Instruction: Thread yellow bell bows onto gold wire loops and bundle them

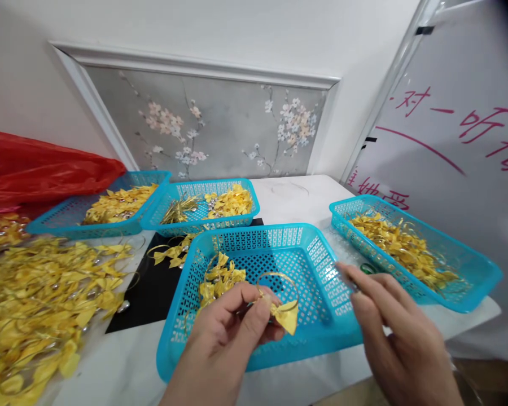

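Note:
Over the near blue basket (254,361), my left hand (232,332) pinches a yellow ribbon bow (288,317) whose thin gold wire curves up in a loop. My right hand (398,332) is held at the basket's right edge, apart from the bow. Its thumb and index finger are closed together, with a small dark, shiny bit showing between them; its kind is unclear. Several more yellow bows (220,276) lie in the left part of this basket, partly behind my left hand.
A large heap of yellow bows (46,299) covers the table's left side, beside a black mat (139,299). Blue baskets with bows stand at the back (198,225), far left (97,228) and right (469,287). A green ring (367,269) lies near the right one. Red plastic (46,169) hangs at left.

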Tool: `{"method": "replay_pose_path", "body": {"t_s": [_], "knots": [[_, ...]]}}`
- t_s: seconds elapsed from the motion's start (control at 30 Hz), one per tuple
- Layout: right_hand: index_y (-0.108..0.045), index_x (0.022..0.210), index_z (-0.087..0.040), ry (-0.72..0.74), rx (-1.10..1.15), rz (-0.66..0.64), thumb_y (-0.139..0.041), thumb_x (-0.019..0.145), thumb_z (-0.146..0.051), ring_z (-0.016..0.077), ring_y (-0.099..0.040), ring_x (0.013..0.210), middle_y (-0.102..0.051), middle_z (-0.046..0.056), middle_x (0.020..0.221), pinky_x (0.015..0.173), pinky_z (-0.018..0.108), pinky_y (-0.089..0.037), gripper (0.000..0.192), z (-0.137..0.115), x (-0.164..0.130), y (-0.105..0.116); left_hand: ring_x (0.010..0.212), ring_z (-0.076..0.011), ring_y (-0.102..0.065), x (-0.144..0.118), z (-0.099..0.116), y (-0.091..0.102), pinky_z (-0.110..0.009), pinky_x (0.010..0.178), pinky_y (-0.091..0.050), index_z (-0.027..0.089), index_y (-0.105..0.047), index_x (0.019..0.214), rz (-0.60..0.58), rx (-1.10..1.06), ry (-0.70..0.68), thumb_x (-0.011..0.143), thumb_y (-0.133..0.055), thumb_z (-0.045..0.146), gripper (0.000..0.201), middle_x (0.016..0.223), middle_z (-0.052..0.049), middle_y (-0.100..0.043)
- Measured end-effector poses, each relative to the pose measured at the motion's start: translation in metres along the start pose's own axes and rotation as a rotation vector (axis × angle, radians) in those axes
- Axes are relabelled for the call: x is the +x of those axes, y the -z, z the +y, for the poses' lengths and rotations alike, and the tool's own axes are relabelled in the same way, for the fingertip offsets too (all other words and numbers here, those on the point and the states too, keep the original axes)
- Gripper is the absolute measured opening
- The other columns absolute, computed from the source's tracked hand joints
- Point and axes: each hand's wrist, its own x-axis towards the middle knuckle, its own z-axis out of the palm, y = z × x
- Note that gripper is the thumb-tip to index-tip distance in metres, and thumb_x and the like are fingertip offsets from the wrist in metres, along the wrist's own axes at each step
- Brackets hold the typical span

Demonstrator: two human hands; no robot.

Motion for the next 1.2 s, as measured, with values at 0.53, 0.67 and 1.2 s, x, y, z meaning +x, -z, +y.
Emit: {"method": "replay_pose_path", "body": {"t_s": [0.53, 0.67, 1.2], "knots": [[-0.076, 0.103, -0.023, -0.128, -0.305, -0.185, -0.045, 0.09, -0.029, 0.0299, -0.068, 0.082, -0.073, 0.011, 0.091, 0.066, 0.042, -0.054, 0.034, 0.084, -0.012, -0.015, 0.056, -0.0146, -0.055, -0.003, 0.01, 0.011, -0.022, 0.055, -0.043, 0.025, -0.063, 0.061, -0.024, 0.41, -0.187, 0.088, -0.054, 0.043, 0.033, 0.056, 0.002, -0.058], [-0.076, 0.099, -0.021, -0.123, -0.284, -0.111, -0.045, 0.09, -0.032, 0.0313, -0.066, 0.085, -0.071, 0.014, 0.095, 0.069, 0.045, -0.053, 0.034, 0.077, -0.008, -0.01, 0.052, -0.0145, -0.05, -0.006, 0.011, 0.011, -0.024, 0.05, -0.039, 0.025, -0.059, 0.06, -0.039, 0.502, -0.224, 0.089, -0.052, 0.042, 0.035, 0.054, 0.003, -0.052], [-0.053, 0.069, -0.021, -0.236, 1.073, -0.123, -0.045, 0.099, -0.028, 0.012, -0.044, 0.057, -0.047, -0.003, 0.061, 0.052, 0.023, -0.037, 0.031, -0.05, -0.008, -0.026, 0.041, -0.0073, -0.038, -0.015, 0.007, 0.004, -0.018, 0.043, -0.031, 0.022, -0.056, 0.07, -0.14, 0.354, -0.134, 0.093, -0.046, 0.038, 0.03, 0.045, 0.009, -0.044]]}}
